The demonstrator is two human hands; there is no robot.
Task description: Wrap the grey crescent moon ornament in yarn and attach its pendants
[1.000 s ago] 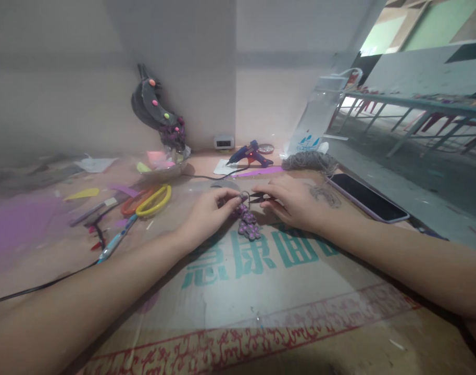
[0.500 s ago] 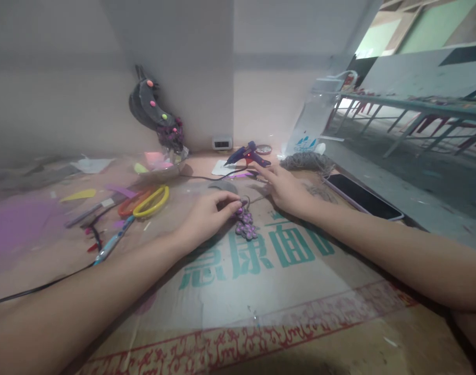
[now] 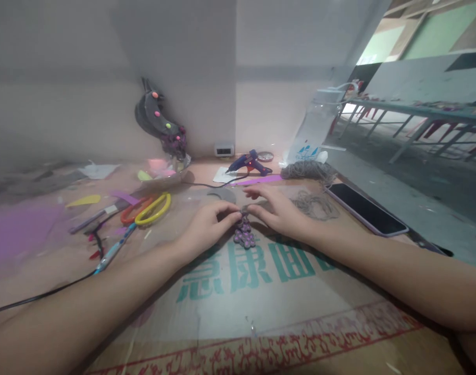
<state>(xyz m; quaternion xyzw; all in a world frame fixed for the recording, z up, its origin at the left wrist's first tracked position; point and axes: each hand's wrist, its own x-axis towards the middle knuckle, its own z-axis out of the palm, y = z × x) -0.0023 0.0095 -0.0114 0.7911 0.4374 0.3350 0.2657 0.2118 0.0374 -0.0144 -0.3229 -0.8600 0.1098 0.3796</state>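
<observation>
A small purple beaded cluster (image 3: 243, 233) lies on a cardboard sheet (image 3: 261, 291) with green lettering. My left hand (image 3: 207, 224) pinches the top of the cluster with thumb and fingers closed. Close beside it from the right, my right hand (image 3: 279, 208) pinches the same top end, where a thin grey cord shows; its other fingers are stretched forward. The fingertips of both hands meet just above the cluster.
Orange and yellow scissors (image 3: 146, 207) lie to the left beside pens and a black cable. A blue glue gun (image 3: 249, 161), grey twine (image 3: 308, 169) and a phone (image 3: 366, 209) sit behind and to the right. A dark decorated ornament (image 3: 160, 125) leans in the wall corner.
My right hand held small snips at the cluster, reached toward the glue gun and set them down, then came back empty to pinch the top of the cluster. My left hand stayed on it.
</observation>
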